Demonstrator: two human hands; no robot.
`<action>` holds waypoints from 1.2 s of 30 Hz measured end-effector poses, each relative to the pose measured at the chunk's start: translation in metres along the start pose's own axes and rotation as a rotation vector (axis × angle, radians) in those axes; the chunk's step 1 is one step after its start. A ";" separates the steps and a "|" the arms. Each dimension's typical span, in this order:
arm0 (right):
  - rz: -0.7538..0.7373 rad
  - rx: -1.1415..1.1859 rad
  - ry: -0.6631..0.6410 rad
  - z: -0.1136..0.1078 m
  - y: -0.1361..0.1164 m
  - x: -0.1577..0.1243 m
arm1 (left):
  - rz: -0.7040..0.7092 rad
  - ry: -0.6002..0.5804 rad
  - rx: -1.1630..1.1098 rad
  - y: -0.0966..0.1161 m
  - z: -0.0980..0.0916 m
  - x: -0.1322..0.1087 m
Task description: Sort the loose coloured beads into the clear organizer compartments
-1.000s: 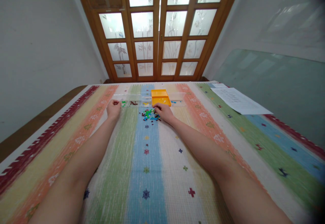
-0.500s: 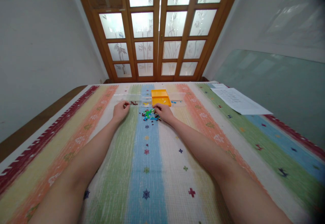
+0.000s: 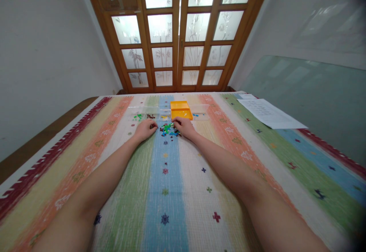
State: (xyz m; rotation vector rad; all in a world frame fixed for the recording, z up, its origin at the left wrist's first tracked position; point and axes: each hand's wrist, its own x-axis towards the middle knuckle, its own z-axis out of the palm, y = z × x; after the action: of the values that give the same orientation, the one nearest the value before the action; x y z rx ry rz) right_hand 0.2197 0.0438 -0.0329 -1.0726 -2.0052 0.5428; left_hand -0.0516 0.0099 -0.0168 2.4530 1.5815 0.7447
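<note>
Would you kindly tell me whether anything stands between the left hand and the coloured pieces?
Nothing visible does: the left hand is just left of the pile of coloured pieces. The right hand is at the pile's right side, out of that path. Whether the left hand holds a piece is unclear.

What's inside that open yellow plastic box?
Small white pieces lie in the near half of the open yellow plastic box. The right hand overlaps its near edge; anything covered there is unseen.

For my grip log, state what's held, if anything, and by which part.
Cannot be told: the left hand and right hand, both near the pile of pieces, appear too small.
</note>
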 end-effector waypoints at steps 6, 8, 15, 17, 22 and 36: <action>-0.011 0.004 0.000 -0.001 -0.001 0.000 | -0.020 0.024 0.016 0.003 0.001 0.000; -0.014 0.003 0.005 -0.001 -0.001 0.000 | -0.041 0.078 0.013 0.001 0.002 0.001; 0.008 0.005 -0.008 -0.001 -0.001 -0.001 | -0.251 0.317 0.007 -0.018 -0.003 0.004; 0.022 0.006 -0.008 0.000 -0.001 -0.001 | -0.316 0.343 -0.001 -0.024 -0.006 0.006; 0.029 0.005 -0.012 0.000 -0.001 -0.001 | -0.417 0.318 -0.029 -0.034 -0.010 0.015; 0.029 -0.011 -0.012 -0.004 -0.007 -0.002 | -0.364 0.264 0.093 -0.032 -0.001 0.043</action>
State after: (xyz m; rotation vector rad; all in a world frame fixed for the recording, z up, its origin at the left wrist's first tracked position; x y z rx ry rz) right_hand 0.2204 0.0377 -0.0265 -1.1089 -2.0077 0.5555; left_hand -0.0636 0.0620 -0.0131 2.0949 2.1234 0.9761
